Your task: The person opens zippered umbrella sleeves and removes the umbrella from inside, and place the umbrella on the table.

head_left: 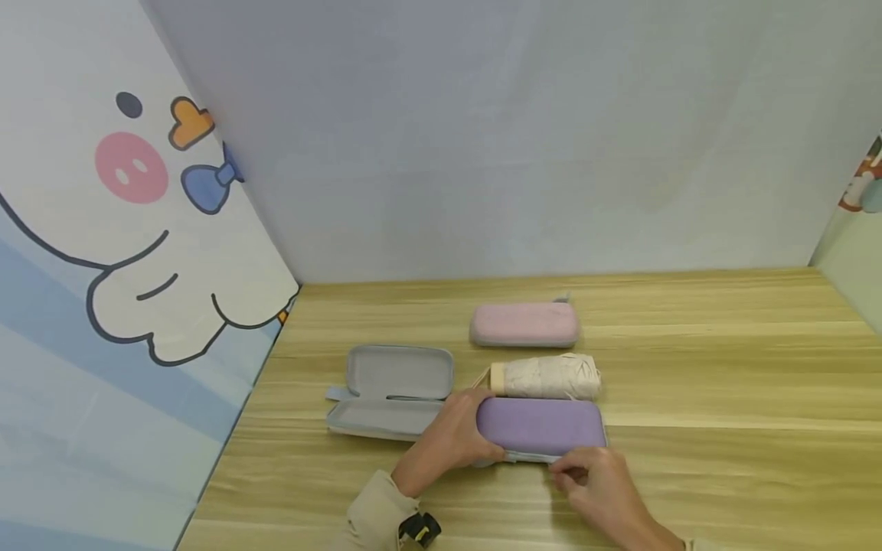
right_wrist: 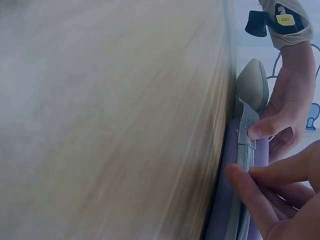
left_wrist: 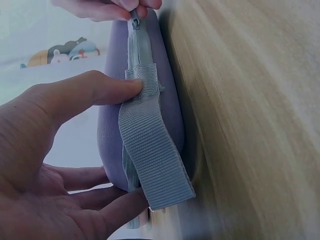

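Note:
A purple zip case (head_left: 540, 425) lies lid down flat on the table, its zipped side facing me. My left hand (head_left: 451, 432) grips its left end, with the thumb pressing the base of a grey webbing strap (left_wrist: 152, 145) and the fingers behind the case. At the front edge, my right hand (head_left: 599, 486) pinches the zipper pull (left_wrist: 135, 21) between thumb and index finger. In the right wrist view, the zipper (right_wrist: 244, 157) runs from the strap to those fingertips, which partly hide the pull.
An open grey case (head_left: 400, 371) lies left of the purple one, partly behind my left hand. Behind the purple case are a cream folded umbrella (head_left: 547, 377) and a pink case (head_left: 525, 324). The wooden table (head_left: 723, 428) meets a pale wall (head_left: 537, 138) at the back.

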The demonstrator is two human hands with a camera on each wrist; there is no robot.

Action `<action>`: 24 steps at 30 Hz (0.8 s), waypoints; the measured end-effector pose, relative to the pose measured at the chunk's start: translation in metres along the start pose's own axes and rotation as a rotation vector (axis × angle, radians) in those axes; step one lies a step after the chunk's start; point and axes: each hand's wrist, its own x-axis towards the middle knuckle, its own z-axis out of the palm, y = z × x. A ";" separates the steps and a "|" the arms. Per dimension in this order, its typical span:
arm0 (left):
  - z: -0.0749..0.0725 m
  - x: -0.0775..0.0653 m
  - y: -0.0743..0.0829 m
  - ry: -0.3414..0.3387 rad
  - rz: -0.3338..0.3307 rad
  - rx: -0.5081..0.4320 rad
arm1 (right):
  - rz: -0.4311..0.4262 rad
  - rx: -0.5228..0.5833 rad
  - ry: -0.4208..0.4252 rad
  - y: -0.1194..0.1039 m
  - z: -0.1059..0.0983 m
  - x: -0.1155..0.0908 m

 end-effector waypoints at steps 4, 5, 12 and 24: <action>-0.001 0.000 0.001 -0.006 -0.011 -0.007 | -0.032 0.004 0.006 -0.001 0.003 0.000; -0.001 -0.001 0.002 -0.006 -0.012 -0.007 | -0.040 0.005 0.009 -0.001 0.004 0.001; -0.002 -0.002 0.002 -0.003 -0.007 0.006 | -0.064 0.015 0.003 -0.004 0.011 0.003; -0.004 -0.004 0.004 -0.012 0.012 0.013 | -0.097 0.041 -0.021 -0.014 0.026 0.008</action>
